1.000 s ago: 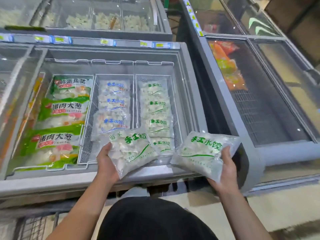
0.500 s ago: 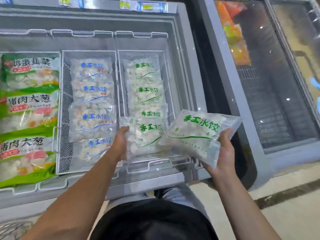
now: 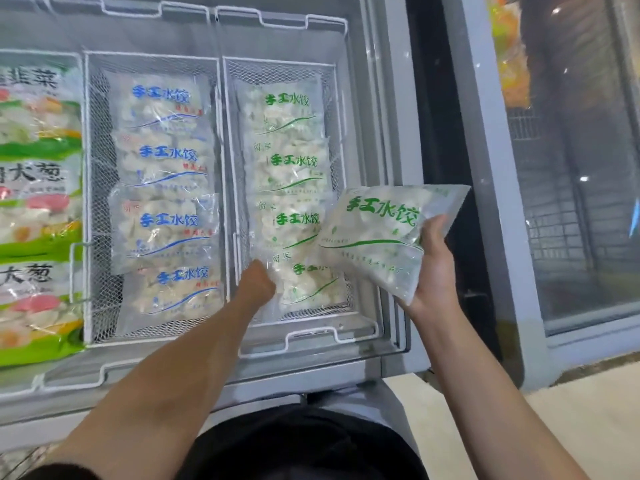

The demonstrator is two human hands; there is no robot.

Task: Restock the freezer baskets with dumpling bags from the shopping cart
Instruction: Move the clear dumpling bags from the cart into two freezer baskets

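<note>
Green-print dumpling bag [image 3: 377, 237] held up by right hand [image 3: 434, 268], just right of right basket [image 3: 332, 133]. Front bag [image 3: 308, 285] inside that basket gripped by left hand [image 3: 258, 284]. Blue-print bags [image 3: 166, 188] laid in basket left of it.

Grey chest freezers stand side by side on a pale floor [image 3: 571, 420], a dark gap [image 3: 440, 133] between them; ceiling lights glint off the neighbouring freezer's glass lid [image 3: 581, 202].

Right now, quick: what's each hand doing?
Left hand: down in the right basket, gripping the nearest green-print bag.
Right hand: holding a second green-print bag above the basket's corner.
</note>
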